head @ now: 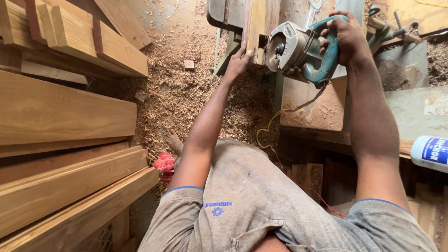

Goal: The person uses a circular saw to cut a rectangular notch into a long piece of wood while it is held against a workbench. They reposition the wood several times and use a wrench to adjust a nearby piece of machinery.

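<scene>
Nearest we see stacked planks (65, 172) on the left, a white bottle (430, 152) at the right edge, and a bare foot (174, 140) on the sawdust-covered floor (172, 88). Farther out, our left hand (239, 60) lies flat with fingers together against the upright wood piece (254, 28), seemingly to steady it. Just right of it, our right hand (344, 39) is wrapped tight around the teal handle of the circular saw (301, 51), blade guard touching the wood's right face. Its cord (275, 121) hangs near the bench (317, 107). Tools lie far right.
</scene>
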